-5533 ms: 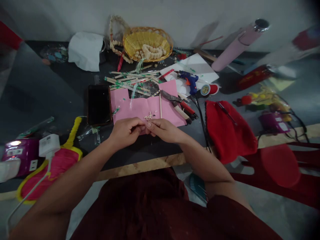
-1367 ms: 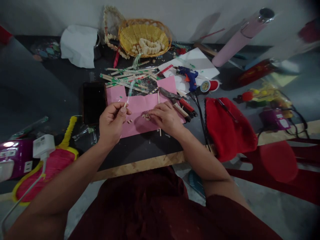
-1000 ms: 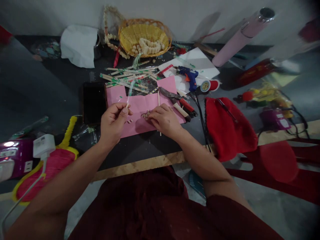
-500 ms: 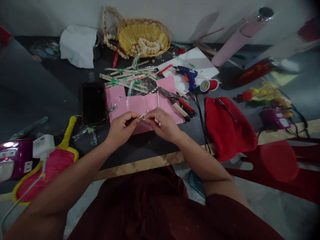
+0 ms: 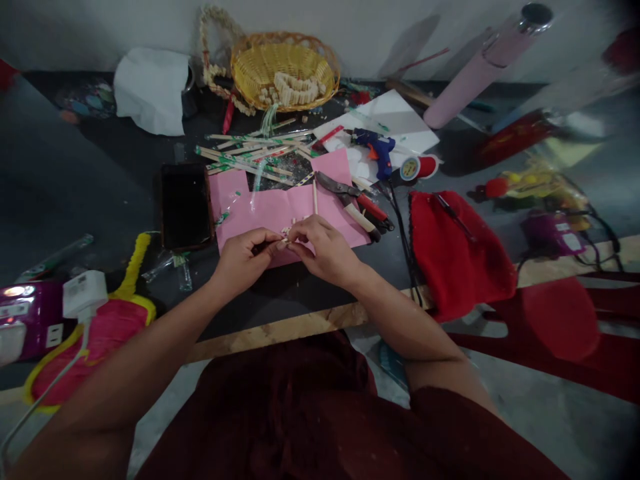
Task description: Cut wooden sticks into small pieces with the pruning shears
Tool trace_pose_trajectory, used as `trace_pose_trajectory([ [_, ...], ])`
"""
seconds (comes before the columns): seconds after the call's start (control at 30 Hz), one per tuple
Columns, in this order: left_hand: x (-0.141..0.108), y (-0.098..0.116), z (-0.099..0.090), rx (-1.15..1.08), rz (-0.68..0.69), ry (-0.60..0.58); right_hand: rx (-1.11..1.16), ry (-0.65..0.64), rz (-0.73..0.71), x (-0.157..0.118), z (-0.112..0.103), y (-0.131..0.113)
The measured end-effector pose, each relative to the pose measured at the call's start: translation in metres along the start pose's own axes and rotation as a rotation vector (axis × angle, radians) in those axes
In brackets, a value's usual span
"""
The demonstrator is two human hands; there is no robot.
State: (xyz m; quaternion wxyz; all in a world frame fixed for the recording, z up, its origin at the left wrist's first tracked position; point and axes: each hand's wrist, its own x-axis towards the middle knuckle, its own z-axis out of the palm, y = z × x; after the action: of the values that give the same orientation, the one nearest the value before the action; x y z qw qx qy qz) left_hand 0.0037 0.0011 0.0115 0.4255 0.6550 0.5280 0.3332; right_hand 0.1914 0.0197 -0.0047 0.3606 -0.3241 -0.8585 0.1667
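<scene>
Two hands, left hand (image 5: 247, 257) and right hand (image 5: 327, 252), each with its grip pinching at a small pale piece (image 5: 285, 241) just left of frame centre, over pink paper (image 5: 275, 207), appear to be at close fingertip fitting, which calls for steady alignment.

- A dark table (image 5: 120, 177) with a brown, mottled front edge (image 5: 280, 330).
- A phone (image 5: 185, 207) on its left half, screen up.
- Pink paper (image 5: 265, 207) just right of the phone.
- Thin pale sticks (image 5: 245, 161) with green ends, strewn behind the paper.
- A yellow woven basket (image 5: 255, 67) at the back, by the wall.
- White paper (image 5: 413, 123) right of the basket.
- A pink flask (image 5: 465, 80) farther right.
- A red cloth (image 5: 455, 260) hanging over the front.
</scene>
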Motion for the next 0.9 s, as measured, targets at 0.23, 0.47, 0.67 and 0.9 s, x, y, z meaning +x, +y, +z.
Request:
trace_pose_trajectory([
  [0.23, -0.0014, -0.0026, -0.0023, -0.034, 0.009, -0.067, 0.095, 0.036, 0.052, 0.0011, -0.0019, -0.0011],
  [0.47, -0.0017, -0.0040, -0.0047, -0.101, -0.009, -0.092, 0.074, 0.043, 0.026, 0.0031, -0.0049, 0.0018],
  [0.67, -0.0021, -0.0033, -0.0030, -0.061, 0.008, -0.071, 0.104, 0.062, -0.009, 0.0021, -0.0021, 0.0033],
  [0.9, -0.0027, -0.0023, -0.0043, 0.008, 0.023, -0.072, 0.125, 0.004, 0.045, 0.0028, -0.0054, 0.0017],
])
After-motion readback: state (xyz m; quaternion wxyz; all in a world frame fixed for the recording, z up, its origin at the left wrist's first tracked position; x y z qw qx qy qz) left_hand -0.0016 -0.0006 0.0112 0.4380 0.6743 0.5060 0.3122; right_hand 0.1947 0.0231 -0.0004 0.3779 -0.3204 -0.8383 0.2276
